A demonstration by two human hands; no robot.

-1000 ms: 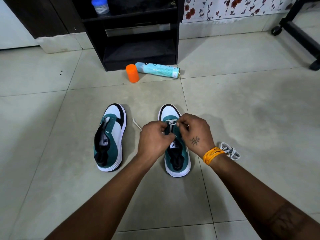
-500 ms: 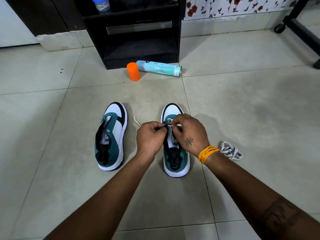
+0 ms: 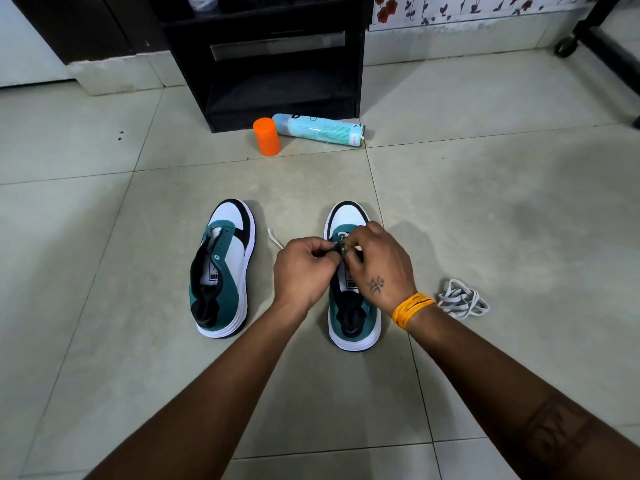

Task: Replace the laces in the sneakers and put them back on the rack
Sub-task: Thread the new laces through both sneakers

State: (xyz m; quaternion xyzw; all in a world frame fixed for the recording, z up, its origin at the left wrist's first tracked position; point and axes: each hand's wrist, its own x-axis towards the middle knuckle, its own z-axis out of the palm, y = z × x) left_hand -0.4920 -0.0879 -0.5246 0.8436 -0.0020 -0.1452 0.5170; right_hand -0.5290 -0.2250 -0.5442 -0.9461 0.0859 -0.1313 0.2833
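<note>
Two teal, white and black sneakers stand side by side on the tiled floor. The left sneaker (image 3: 221, 271) has bare eyelets and no lace. Over the right sneaker (image 3: 351, 323) both my hands meet near the toe-end eyelets. My left hand (image 3: 301, 271) pinches the dark edge of the shoe's upper. My right hand (image 3: 377, 261) pinches a white lace at an eyelet. A loose end of that lace (image 3: 275, 237) trails on the floor between the shoes. A bundled grey-white lace (image 3: 462, 299) lies to the right.
A black shoe rack (image 3: 277, 57) stands ahead against the wall. In front of it an orange cap (image 3: 266, 136) stands beside a light-blue spray can (image 3: 320, 129) lying on its side. A black wheeled frame (image 3: 602, 39) is at the far right.
Both hands have shifted slightly toward the toe of the right sneaker and pinched closer together. The shoes and the bundled lace lie as before.
</note>
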